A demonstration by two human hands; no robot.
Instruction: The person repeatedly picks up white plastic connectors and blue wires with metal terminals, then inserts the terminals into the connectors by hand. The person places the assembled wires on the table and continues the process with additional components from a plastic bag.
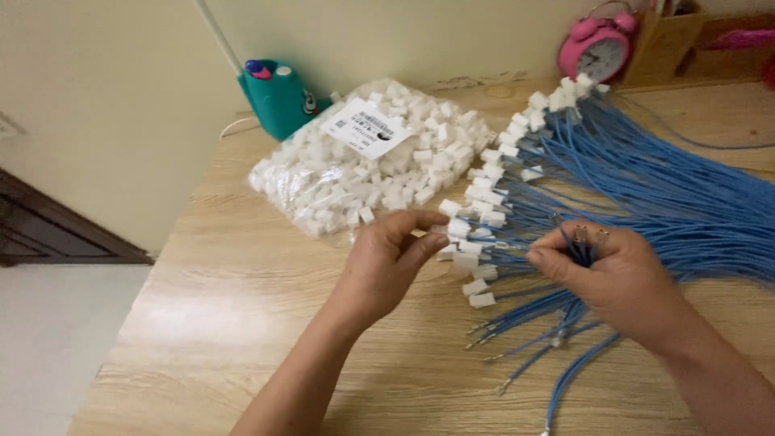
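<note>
Thin blue wires with bare metal terminals, pinched upright in the right hand above a pale wooden table
Head view: the left hand closes thumb and fingertips on a small white plastic connector housing; behind lie a clear bag of white housings, finished blue wires capped in white, a teal glue gun and a pink alarm clock

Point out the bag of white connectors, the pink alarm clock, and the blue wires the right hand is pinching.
bag of white connectors [379,173], head view, on the clear plastic below its label.
pink alarm clock [599,50], head view, on its round dial.
blue wires [583,257], head view, on the strands between the right hand's fingers.
</note>
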